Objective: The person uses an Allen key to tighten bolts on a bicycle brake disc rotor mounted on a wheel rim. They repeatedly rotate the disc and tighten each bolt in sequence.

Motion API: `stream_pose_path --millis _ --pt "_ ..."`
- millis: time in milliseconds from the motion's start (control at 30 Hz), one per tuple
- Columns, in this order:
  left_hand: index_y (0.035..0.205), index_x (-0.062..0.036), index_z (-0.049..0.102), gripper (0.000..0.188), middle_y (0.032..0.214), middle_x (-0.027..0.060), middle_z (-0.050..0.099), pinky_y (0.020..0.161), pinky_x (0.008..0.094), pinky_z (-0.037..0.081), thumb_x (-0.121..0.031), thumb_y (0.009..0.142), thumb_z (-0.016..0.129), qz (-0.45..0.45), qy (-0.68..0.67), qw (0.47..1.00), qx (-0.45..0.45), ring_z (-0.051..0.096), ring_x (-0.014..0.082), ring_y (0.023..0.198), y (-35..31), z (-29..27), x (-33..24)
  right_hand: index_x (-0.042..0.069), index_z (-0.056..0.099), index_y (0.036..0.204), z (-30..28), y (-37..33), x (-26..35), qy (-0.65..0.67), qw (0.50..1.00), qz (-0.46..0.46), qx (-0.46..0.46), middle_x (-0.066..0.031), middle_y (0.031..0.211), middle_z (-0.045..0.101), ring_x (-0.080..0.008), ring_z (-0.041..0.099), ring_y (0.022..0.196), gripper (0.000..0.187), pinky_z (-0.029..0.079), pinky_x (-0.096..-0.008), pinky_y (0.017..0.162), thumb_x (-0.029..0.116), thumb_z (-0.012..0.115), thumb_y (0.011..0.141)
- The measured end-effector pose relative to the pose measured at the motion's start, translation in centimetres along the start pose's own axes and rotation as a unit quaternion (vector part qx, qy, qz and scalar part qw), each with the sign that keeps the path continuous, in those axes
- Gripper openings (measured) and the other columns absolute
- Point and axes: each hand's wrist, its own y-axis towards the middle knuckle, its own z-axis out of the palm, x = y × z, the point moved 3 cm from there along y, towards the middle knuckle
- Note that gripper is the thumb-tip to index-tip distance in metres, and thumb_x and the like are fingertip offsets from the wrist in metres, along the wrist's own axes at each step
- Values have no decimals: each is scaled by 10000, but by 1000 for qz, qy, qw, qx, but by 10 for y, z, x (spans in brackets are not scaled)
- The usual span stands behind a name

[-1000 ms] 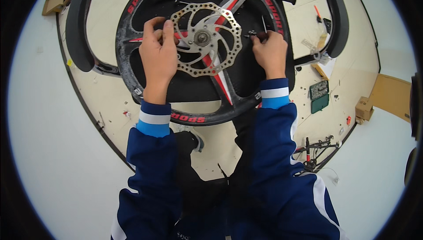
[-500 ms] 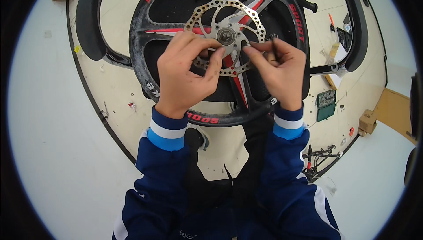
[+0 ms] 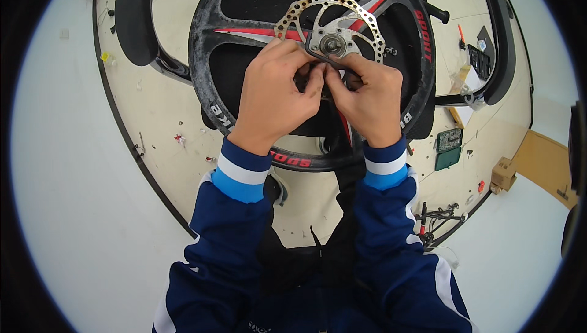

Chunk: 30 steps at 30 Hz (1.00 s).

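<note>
A black bicycle wheel [image 3: 202, 46] with red-and-white accents on its spokes lies flat in front of me. Over its hub [image 3: 333, 44] sits a silver brake disc [image 3: 299, 8] with a perforated rim. My right hand [image 3: 374, 98] grips a dark, bent hex key [image 3: 327, 59] between thumb and forefinger, just below the hub. My left hand [image 3: 278, 98] is pinched closed against the same spot, its fingertips almost meeting the right thumb. Whatever lies between the left fingertips is hidden. Several small bolts [image 3: 391, 51] rest right of the disc.
The wheel lies on a black chair with a left armrest [image 3: 136, 15] and a right armrest [image 3: 506, 76]. On the floor to the right are an open green case [image 3: 448, 159], a cardboard box [image 3: 504, 173], a black toolbox [image 3: 480, 61] and bicycle parts [image 3: 435, 215].
My right hand has moved left to the hub, bringing the hex key from within its palm to below the hub. Both hands are now closer together. The whole view has shifted slightly.
</note>
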Motion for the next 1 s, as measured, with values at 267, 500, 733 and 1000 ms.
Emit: stream_pose_path --millis 267,500,733,1000 --pt "982 -44 763 232 773 100 629 613 337 472 6 758 725 33 23 999 3 590 253 687 0 1 3 -13 730 855 -5 2 0 24 998 39 33 -28 514 406 -61 354 485 125 295 -247 458 86 765 787" --pt "979 -52 763 229 747 84 622 608 331 464 -6 756 738 7 23 999 21 580 233 678 1 0 0 -27 728 853 -9 8 -4 67 990 98 73 -23 502 394 -73 354 456 112 296 -253 453 56 730 777" --pt "894 -67 749 155 745 65 638 665 363 499 -77 740 746 -32 44 998 19 611 261 730 3 3 -3 -43 731 899 -16 8 -10 166 975 135 64 17 551 466 -46 381 509 153 297 -244 482 103 685 884" --pt "894 -62 744 171 738 51 633 656 351 503 -79 724 738 -36 37 998 25 616 241 721 2 1 -1 -33 734 1052 -25 14 -11 260 964 27 -46 63 654 471 -48 346 575 267 277 -220 529 196 599 1032"
